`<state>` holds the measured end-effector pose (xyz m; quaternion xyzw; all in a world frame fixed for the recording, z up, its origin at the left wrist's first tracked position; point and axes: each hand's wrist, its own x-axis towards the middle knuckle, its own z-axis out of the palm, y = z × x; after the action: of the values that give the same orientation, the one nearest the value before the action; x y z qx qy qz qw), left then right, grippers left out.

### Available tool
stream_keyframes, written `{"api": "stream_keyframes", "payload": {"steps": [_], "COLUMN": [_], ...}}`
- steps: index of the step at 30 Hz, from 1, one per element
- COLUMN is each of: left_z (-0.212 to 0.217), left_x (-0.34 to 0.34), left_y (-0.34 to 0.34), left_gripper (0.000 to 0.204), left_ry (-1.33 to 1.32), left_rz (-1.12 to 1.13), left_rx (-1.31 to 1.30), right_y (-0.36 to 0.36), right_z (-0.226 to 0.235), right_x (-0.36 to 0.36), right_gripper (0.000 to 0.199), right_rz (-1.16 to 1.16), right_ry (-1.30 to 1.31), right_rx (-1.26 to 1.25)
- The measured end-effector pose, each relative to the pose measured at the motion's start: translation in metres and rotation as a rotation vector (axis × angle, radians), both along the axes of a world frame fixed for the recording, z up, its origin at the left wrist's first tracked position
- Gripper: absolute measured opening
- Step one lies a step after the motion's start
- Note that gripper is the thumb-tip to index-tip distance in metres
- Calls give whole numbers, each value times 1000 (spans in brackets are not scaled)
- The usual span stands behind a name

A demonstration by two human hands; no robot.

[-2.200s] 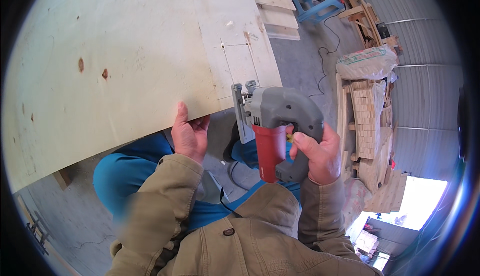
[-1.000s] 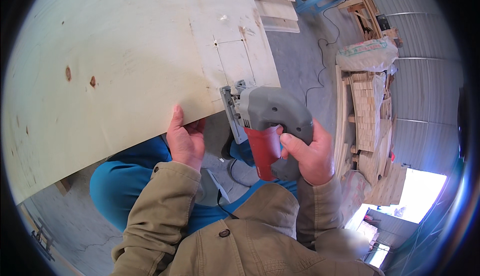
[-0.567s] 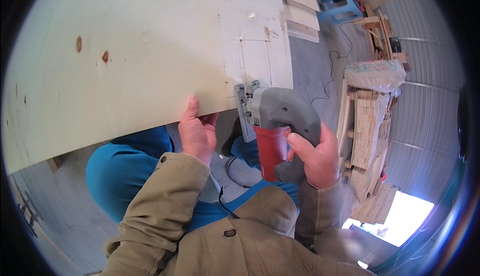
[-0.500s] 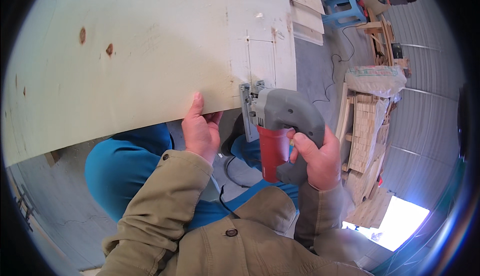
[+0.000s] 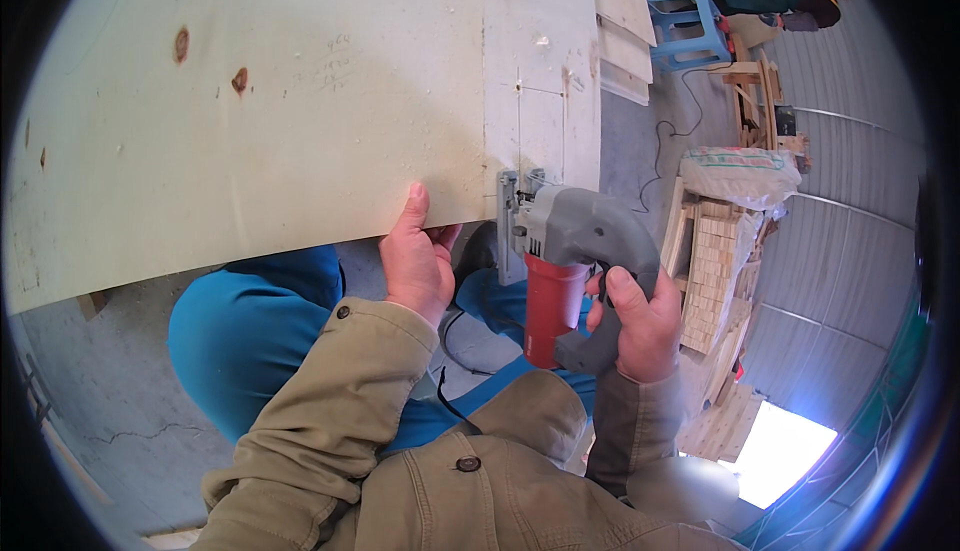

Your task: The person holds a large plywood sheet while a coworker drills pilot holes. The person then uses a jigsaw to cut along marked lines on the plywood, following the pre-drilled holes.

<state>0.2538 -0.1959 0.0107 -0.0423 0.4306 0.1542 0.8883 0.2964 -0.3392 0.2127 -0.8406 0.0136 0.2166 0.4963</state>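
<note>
I take the plywood sheet (image 5: 300, 101) as my landmark: it lies flat and pale across the upper part of the view, its near edge overhanging the blue-trousered knees. At that near edge, toward the sheet's right end, sits the jigsaw (image 5: 570, 261), grey-bodied with a red lower housing, its metal shoe against the edge in line with a pencilled line running up the sheet. My right hand (image 5: 640, 326) has a closed grip around the saw's handle; my left hand (image 5: 415, 256) has a closed grip pinching the sheet's near edge, thumb on top, just left of the saw. Risks I judge from this: the left hand holds close to the cut line, so a kick or wander of the blade could reach the fingers. I see no clamp, so the sheet may chatter or shift. The black power cord (image 5: 450, 351) hangs below the sheet's edge near the lap and could snag. The blade itself is hidden from me.
</note>
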Motion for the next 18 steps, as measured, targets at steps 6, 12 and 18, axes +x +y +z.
{"api": "stream_keyframes", "payload": {"steps": [6,12,18], "left_z": [-2,-2,-2], "left_x": [1,1,0], "left_y": [-1,-2,-2], "left_gripper": [35,35,36], "left_ry": [-3,-6,-3], "left_rz": [11,7,-2], "left_rx": [17,29,30], "right_y": [-1,1,2], "right_z": [2,-1,-2], "right_x": [2,0,0], "right_gripper": [32,28,29], "right_rz": [-4,29,26], "right_ry": [4,-13,-22], "right_rx": [-10,-36,-38]}}
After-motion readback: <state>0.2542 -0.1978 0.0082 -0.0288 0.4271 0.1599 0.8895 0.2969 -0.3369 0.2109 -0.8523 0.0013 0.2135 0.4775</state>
